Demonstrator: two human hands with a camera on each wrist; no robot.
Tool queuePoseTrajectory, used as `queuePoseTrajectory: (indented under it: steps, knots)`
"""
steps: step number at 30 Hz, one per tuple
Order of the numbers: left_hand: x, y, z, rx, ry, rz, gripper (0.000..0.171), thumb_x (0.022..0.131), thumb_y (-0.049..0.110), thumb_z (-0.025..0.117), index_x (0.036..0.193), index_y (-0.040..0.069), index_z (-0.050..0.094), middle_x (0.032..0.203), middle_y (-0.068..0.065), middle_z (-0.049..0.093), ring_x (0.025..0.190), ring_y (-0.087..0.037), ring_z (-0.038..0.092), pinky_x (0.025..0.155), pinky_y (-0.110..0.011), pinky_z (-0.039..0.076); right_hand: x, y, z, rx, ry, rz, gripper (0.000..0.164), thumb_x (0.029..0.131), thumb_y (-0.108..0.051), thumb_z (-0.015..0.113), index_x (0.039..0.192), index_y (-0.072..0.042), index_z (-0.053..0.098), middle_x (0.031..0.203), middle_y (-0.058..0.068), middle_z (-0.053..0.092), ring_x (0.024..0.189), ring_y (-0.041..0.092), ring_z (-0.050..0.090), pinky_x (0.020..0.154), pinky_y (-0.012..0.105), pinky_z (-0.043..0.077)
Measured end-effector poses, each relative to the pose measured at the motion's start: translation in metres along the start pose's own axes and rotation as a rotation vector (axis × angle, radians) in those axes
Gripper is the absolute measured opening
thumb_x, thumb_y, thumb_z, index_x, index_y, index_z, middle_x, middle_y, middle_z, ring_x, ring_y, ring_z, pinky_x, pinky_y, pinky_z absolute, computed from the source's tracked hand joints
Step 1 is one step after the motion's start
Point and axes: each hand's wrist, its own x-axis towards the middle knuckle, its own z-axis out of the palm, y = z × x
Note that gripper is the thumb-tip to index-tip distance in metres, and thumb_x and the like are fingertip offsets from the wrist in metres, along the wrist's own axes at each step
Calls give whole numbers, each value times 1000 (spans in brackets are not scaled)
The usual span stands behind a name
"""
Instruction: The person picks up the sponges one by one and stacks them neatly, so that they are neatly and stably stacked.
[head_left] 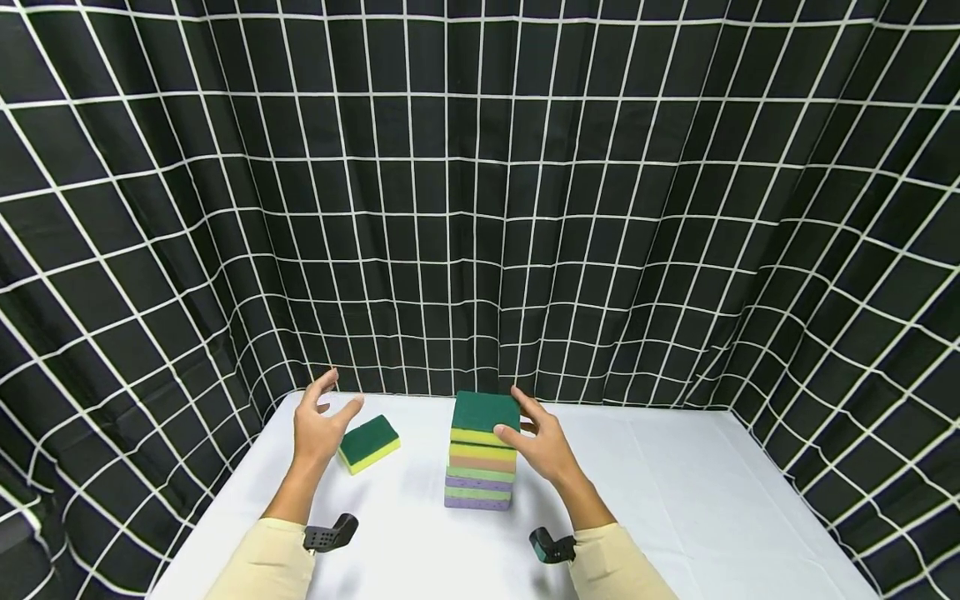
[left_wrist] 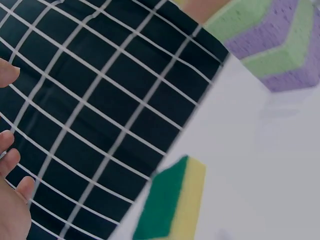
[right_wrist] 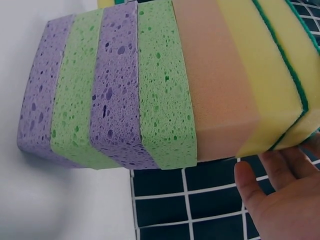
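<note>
A tall stack of sponges (head_left: 482, 475) stands on the white table, with purple and green porous ones low down, an orange one above, and yellow ones with dark green scouring layers at the top. My right hand (head_left: 546, 442) is at the stack's upper right side, its thumb and fingers spread beside the top scouring sponge (head_left: 486, 412). In the right wrist view, the fingertips (right_wrist: 280, 170) are right at the edge of the yellow sponges. My left hand (head_left: 318, 423) is raised with parted fingers and holds nothing. A single yellow-and-green scouring sponge (head_left: 370, 443) lies just right of it.
The white table (head_left: 645, 483) extends to both sides of the stack. A black curtain (head_left: 480, 250) with a white grid hangs behind it and around both sides. Dark devices (head_left: 332, 533) are strapped to both wrists.
</note>
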Motion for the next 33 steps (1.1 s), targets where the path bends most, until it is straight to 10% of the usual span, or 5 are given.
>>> queuePoseTrajectory:
  steps: [15,33]
  knots:
    - [-15,-55,2,120,56,-201,69,78,17,79,138,1,48,140,-18,43,131,-36,34,104,-53,30,-6,-43,-4,2,-34,14,66,87,-8,68,143,9,36,137,26,46,120,36,49,96,52,41]
    - [-30,-82,-3,251,-234,-416,94,82,28,75,150,-5,18,149,-33,17,137,-50,15,109,-57,16,-10,-45,-5,10,-41,30,67,87,-9,69,145,6,36,139,21,46,118,32,51,96,48,41]
